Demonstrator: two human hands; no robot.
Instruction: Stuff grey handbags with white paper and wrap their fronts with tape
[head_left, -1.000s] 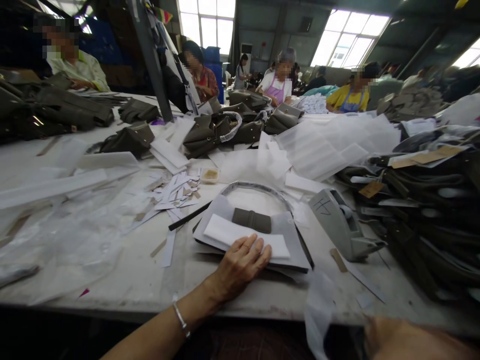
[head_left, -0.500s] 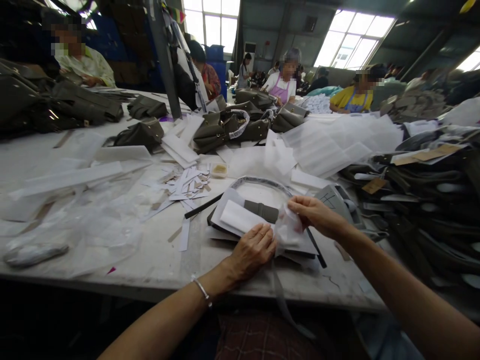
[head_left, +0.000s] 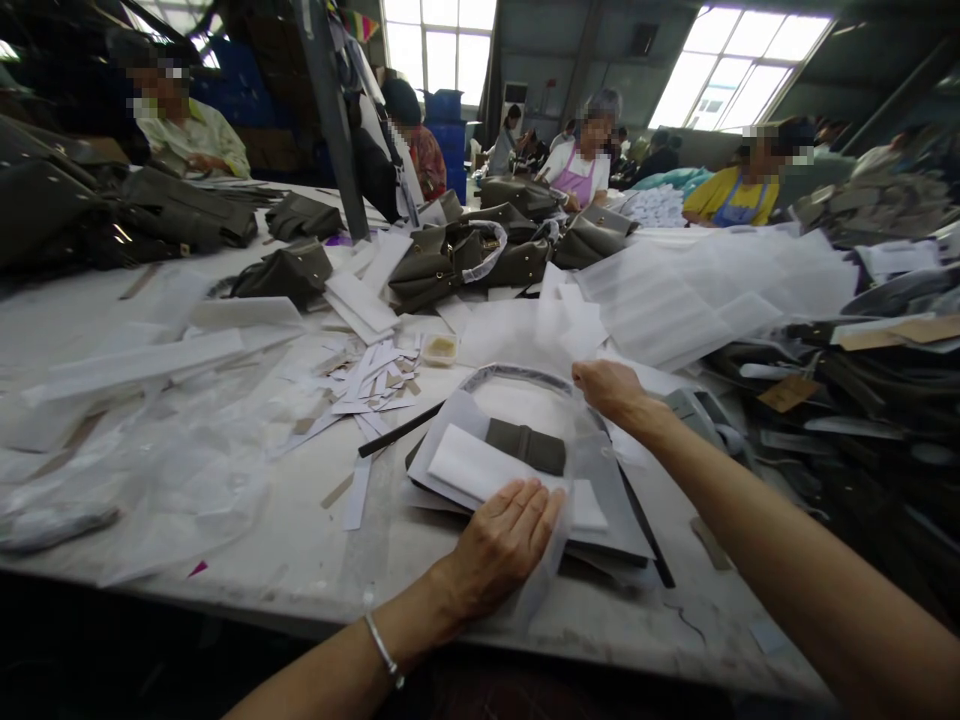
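Note:
A grey bag (head_left: 615, 497) lies flat on the table in front of me, its wrapped handle (head_left: 517, 373) arching away on the far side. On top of it rest a white foam sheet (head_left: 474, 465) and a dark strap piece (head_left: 526, 446). My left hand (head_left: 504, 545) lies with fingers stretched across the foam's near right end. Fingers closed, my right hand (head_left: 611, 392) is raised beside the handle and grips a thin translucent film (head_left: 568, 520). That film hangs from it toward my left fingertips; its upper edge is hard to make out.
Paper strips (head_left: 375, 385) and a small clear box (head_left: 439, 349) lie beyond the bag. Plastic film (head_left: 172, 460) spreads at left. Dark bags (head_left: 450, 255) and foam sheets (head_left: 697, 280) are piled behind; more dark pieces (head_left: 862, 440) stack at right. Several people work across the table.
My right hand has moved up and away from my left, drawing the crumpled film out into a stretched sheet. My left hand stays on the foam. The view has shifted slightly.

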